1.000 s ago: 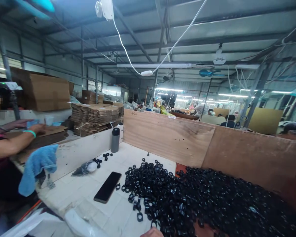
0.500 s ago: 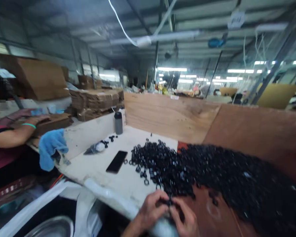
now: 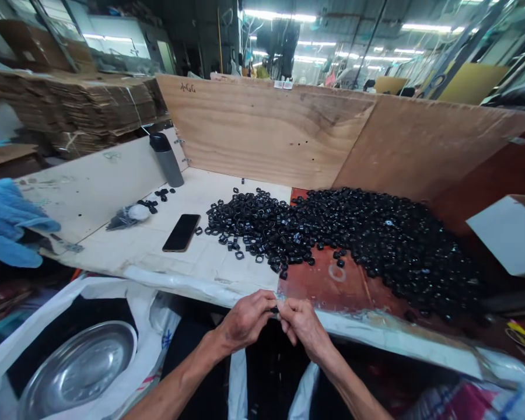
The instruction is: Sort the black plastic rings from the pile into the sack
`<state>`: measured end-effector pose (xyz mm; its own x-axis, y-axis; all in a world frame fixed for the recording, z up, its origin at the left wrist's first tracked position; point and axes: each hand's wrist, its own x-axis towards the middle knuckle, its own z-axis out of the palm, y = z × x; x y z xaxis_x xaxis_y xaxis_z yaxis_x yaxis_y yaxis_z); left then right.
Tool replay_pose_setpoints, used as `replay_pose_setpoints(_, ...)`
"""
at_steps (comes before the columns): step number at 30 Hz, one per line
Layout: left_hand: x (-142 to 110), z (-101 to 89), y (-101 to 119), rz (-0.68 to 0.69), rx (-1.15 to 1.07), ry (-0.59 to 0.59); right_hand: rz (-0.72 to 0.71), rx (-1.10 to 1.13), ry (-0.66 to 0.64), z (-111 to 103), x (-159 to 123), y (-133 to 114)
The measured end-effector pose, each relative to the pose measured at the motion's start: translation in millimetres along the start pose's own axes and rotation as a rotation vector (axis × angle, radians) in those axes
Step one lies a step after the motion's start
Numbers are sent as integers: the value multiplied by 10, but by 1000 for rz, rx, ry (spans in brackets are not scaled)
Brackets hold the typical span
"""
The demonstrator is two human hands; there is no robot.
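The left hand [image 3: 245,319] and right hand [image 3: 304,326] met at the table's edge [image 3: 201,286], fingers closed, pinching a small black ring [image 3: 274,310], mostly hidden, between them. A heap of black rings [image 3: 376,239] lay just beyond, with a steel basin [image 3: 76,373] lower left.

left hand [image 3: 245,321]: bare, bony knuckles, raised veins | right hand [image 3: 304,326]: bare, slender fingers | left forearm [image 3: 179,388]: bare, lean | right forearm [image 3: 354,391]: bare, lean | dark garment [image 3: 271,379]: black at the lap, kind hard to tell
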<state>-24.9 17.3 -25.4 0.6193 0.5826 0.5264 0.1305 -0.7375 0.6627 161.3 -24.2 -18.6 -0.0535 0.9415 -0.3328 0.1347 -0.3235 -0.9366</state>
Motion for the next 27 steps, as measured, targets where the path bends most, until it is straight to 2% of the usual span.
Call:
replay_pose_setpoints(3, 82, -9, 31, -159, -126, 90, -123, -39, 69, -4, -6, -7)
replay_pose_setpoints(5, 108, 40, 68, -302, -238, 158, -222, -104, 107, 28, -35, -45)
replay_pose_setpoints(7, 90, 100, 103, -371, -289, 209, -287, -173, 134, 66, -72, -88)
replay_pose_setpoints(10, 30, 101, 150, -292, -202, 231, -237, -179, 126, 68, -96, -137)
replay_pose_setpoints(11, 22, 65, 163, -246, -176, 187, -185, -179, 92, 42, -86, -150)
replay_pose_setpoints(13, 55, -40, 171, -209, -174, 21, -138, -264, 63, -48, -27, -178)
replay_pose_setpoints(15, 163, -134, 127, -268, -167, -90, -230, -435, 175, -157, 84, -212)
replay_pose_setpoints(16, 240, -157, 80, -313, -132, -73, -320, -511, 275, -203, 155, -227)
replay_pose_setpoints(18, 414, -139, -62, -364, 14, 59, -494, -606, 423, -260, 312, -244)
replay_pose_setpoints(20, 575, -60, -229, -318, 181, 100, -596, -678, 445, -267, 457, -234)
replay_pose_setpoints(23, 708, 59, -421, -269, 328, 78, -619, -733, 415, -245, 592, -181)
replay_pose_setpoints(27, 669, 69, -489, -337, 318, 155, -565, -649, 412, -264, 607, -126)
